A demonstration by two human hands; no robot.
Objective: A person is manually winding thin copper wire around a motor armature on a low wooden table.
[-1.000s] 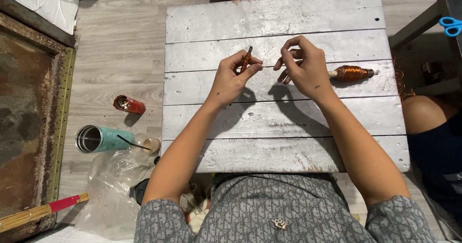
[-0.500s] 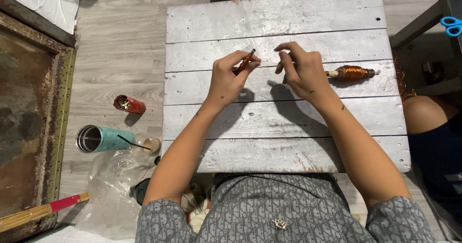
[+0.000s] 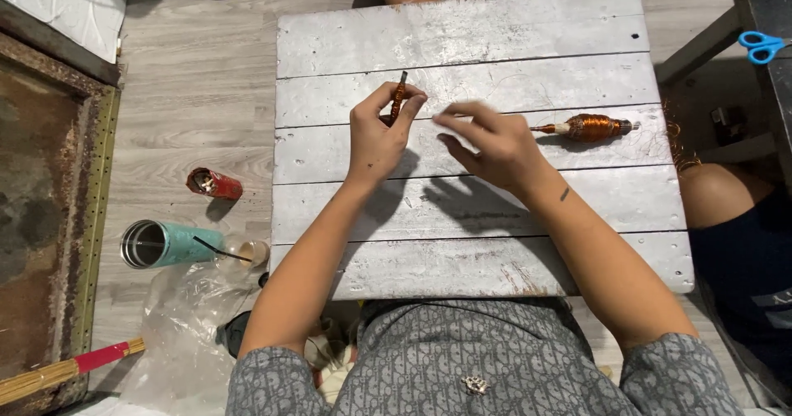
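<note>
In the head view, the left hand (image 3: 375, 140) is pinching a small copper-wound rod (image 3: 398, 96) between thumb and fingers (image 3: 410, 107), holding it tilted above the grey plank worktop (image 3: 462, 45). The right hand (image 3: 487, 144) is hovering just to its right with loosely spread fingers gripping nothing I can make out, while a copper wire spool (image 3: 590, 126) is lying on the worktop further right. On the floor to the left, a teal tumbler (image 3: 161, 244) and a small red can (image 3: 213, 183) are lying on their sides.
</note>
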